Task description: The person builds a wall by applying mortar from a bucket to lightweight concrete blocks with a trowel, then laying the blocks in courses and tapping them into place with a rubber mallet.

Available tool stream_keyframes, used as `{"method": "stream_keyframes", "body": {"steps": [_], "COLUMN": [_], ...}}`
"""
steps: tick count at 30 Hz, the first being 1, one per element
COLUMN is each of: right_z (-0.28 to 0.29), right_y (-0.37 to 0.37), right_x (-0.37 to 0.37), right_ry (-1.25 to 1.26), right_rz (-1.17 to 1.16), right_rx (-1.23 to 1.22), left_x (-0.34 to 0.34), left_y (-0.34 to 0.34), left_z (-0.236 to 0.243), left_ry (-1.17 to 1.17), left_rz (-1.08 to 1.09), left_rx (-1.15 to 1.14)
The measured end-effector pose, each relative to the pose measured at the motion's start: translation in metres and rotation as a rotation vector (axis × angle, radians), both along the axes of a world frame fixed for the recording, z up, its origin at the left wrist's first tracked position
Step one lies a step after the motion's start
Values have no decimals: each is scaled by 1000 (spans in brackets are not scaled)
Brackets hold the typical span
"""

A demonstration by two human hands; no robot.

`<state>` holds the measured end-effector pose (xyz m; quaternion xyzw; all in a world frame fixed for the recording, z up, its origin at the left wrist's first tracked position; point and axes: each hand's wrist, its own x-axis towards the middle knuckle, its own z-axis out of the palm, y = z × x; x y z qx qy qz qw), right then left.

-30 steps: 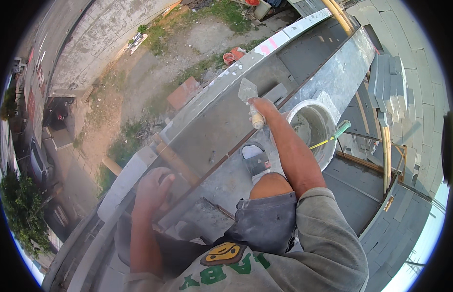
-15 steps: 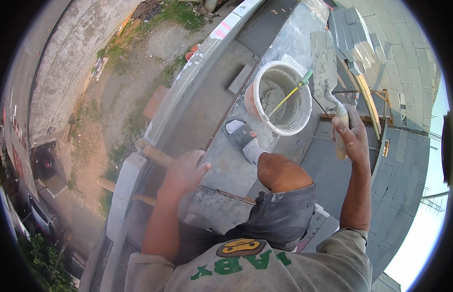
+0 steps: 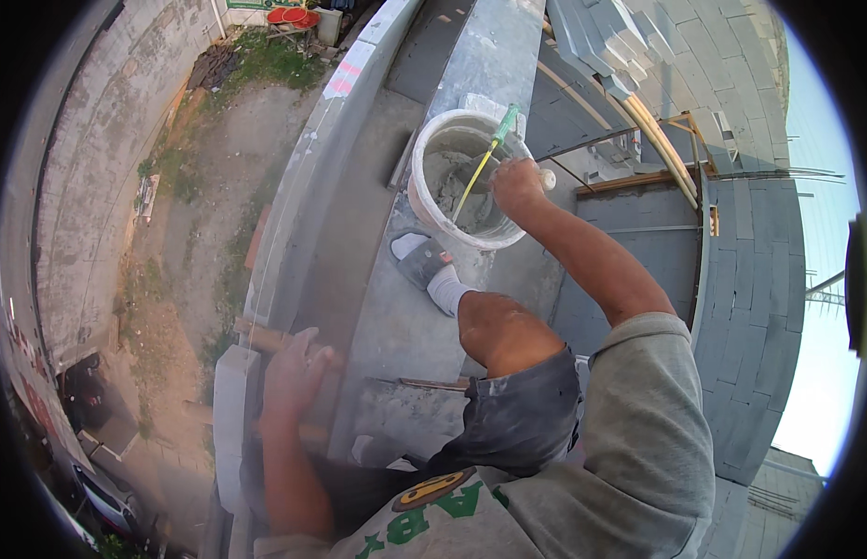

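At the bucket (image 3: pixel 489 243), right hand (image 3: pixel 519 189) clenched on a trowel (image 3: pixel 547 180)

Beside the bucket's right rim, the right fingers are wrapped round the trowel's handle, whose pale butt juts out to the right of the fist. The blade cannot be made out past the knuckles, so whether it touches the grey mortar (image 3: pixel 447 182) inside is impossible to tell. Just beyond those fingers, a green-handled tool (image 3: pixel 508 121) slants across the bucket, its yellow shaft reaching down inside. A sandalled foot (image 3: pixel 422 263) rests near the bucket. Well apart, at lower left, the left hand (image 3: pixel 298 373) is unclasped, slightly blurred, its fingers loosely bent, near a wooden pole (image 3: pixel 258 334) and a white block (image 3: pixel 233 401)
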<state>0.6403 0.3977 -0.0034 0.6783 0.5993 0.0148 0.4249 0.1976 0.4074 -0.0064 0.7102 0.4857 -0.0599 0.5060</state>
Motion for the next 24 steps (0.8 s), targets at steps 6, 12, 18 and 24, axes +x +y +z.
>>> {"method": "stream_keyframes", "body": {"steps": [6,12,18,24], "right_z": [-2,41,83,72], "right_y": [16,6,-21,-116], "right_x": [-42,-41,-1,31], "right_ry": [28,190,385,839], "right_rz": [257,180,-180,-806], "right_rx": [-207,-184,46,576], "left_x": [0,8,12,32], "left_y": [-5,-9,-5,-1], "left_z": [7,-6,-12,-48], "left_ry": [-46,-92,-137,-116], "left_rz": [34,-81,-51,-165], "left_rx": [54,36,84,24]}}
